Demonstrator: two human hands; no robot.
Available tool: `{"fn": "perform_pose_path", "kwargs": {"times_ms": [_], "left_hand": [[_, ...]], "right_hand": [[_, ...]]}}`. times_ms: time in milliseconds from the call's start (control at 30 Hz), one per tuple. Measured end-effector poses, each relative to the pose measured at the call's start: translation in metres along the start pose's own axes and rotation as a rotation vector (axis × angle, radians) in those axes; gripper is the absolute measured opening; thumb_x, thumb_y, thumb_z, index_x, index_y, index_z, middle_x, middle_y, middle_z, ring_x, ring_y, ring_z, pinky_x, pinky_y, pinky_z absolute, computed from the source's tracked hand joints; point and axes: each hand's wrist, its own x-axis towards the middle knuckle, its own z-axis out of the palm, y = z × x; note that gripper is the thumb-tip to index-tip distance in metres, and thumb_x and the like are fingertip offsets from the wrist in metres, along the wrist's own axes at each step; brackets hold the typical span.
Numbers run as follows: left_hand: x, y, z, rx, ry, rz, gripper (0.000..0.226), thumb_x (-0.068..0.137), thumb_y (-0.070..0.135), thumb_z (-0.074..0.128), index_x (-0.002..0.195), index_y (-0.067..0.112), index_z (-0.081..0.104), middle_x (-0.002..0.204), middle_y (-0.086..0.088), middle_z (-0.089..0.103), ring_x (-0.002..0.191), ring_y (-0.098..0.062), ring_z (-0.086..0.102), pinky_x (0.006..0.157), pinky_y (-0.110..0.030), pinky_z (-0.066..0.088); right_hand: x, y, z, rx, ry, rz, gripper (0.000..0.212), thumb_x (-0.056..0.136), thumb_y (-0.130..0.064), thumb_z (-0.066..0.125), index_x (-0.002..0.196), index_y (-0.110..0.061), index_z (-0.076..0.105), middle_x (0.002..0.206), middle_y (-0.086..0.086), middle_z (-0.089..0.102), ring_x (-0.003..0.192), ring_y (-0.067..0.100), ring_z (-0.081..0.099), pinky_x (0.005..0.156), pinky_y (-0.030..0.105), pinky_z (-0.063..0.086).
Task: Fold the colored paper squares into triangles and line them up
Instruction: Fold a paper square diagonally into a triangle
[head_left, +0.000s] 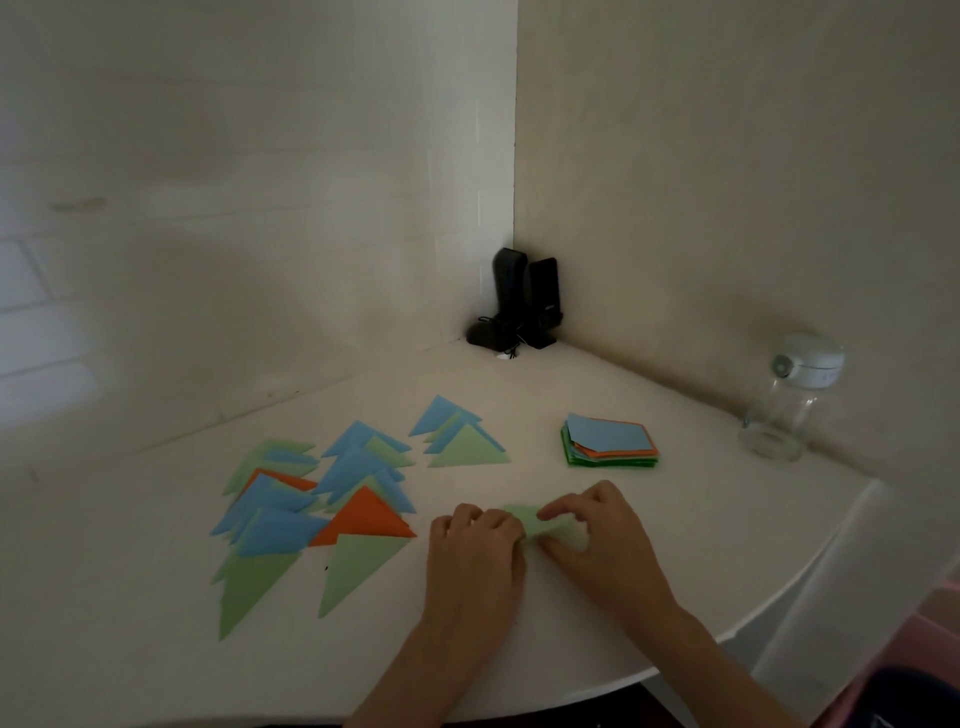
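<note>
A light green paper (550, 527) lies on the white table (597, 613) between my hands. My left hand (475, 545) has its fingers curled down on the paper's left part. My right hand (602, 530) pinches its right part between thumb and fingers. Both hands cover most of the sheet. To the left lie several folded triangles in blue, green and orange (363, 519), overlapping in rough rows. A small group of blue and green triangles (462, 436) sits farther back. A stack of unfolded paper squares (608, 441) with a blue sheet on top stands behind my right hand.
A clear glass jar with a white lid (784, 405) stands at the right by the wall. Two black upright devices with cables (524, 306) fill the far corner. The table's curved front edge (727, 639) runs close to my right forearm.
</note>
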Motion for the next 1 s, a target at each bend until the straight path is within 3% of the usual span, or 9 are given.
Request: {"fn": "perform_pose_path", "kwargs": {"times_ms": [100,233,433,567,767,1000], "left_hand": [[-0.001,-0.013,-0.003,-0.016,0.008,-0.028,0.026,0.076,0.03,0.043,0.075,0.03,0.069,0.08,0.018,0.066,0.075,-0.013,0.056,0.063,-0.029,0.04],[-0.003,-0.031,-0.006,-0.118,0.008,-0.104,0.006,0.07,0.027,0.062,0.07,0.031,0.066,0.079,0.019,0.066,0.073,-0.012,0.055,0.064,-0.028,0.033],[-0.003,-0.038,0.002,-0.204,0.037,-0.199,0.009,0.068,0.03,0.071,0.072,0.031,0.063,0.081,0.019,0.065,0.073,-0.013,0.052,0.065,-0.027,0.025],[0.002,-0.031,0.005,-0.186,0.051,-0.237,0.018,0.069,0.036,0.076,0.072,0.028,0.06,0.077,0.014,0.059,0.073,-0.016,0.05,0.064,-0.029,0.028],[0.008,-0.017,0.013,-0.036,0.068,-0.266,0.042,0.073,0.065,0.046,0.068,0.025,0.055,0.074,0.007,0.052,0.067,-0.019,0.048,0.059,-0.033,0.038],[0.012,-0.023,0.013,-0.148,-0.048,-0.376,0.027,0.079,0.049,0.064,0.078,0.029,0.046,0.085,0.01,0.051,0.084,-0.016,0.045,0.071,-0.029,0.027]], "right_hand": [[0.004,0.004,-0.002,-0.095,-0.031,0.0,0.017,0.071,-0.039,0.075,0.087,-0.037,0.071,0.086,-0.007,0.04,0.082,0.013,0.046,0.075,0.031,0.043],[0.006,0.003,-0.001,-0.193,-0.142,0.041,0.016,0.077,-0.048,0.068,0.091,-0.041,0.071,0.091,-0.011,0.039,0.091,0.009,0.043,0.081,0.028,0.037],[0.003,0.006,0.005,-0.105,-0.089,0.094,0.017,0.077,-0.048,0.068,0.09,-0.037,0.073,0.089,-0.01,0.047,0.09,0.011,0.052,0.083,0.033,0.042],[0.007,0.003,0.008,-0.141,-0.089,0.163,0.029,0.078,-0.062,0.058,0.087,-0.038,0.071,0.092,-0.011,0.051,0.092,0.009,0.053,0.083,0.03,0.038],[0.011,-0.006,0.014,-0.231,-0.069,0.264,0.039,0.073,-0.071,0.055,0.082,-0.035,0.067,0.098,-0.012,0.051,0.102,0.009,0.05,0.085,0.031,0.029],[0.012,-0.005,0.012,-0.24,-0.081,0.272,0.033,0.071,-0.067,0.06,0.075,-0.035,0.057,0.094,-0.011,0.053,0.097,0.01,0.052,0.081,0.03,0.032]]}}
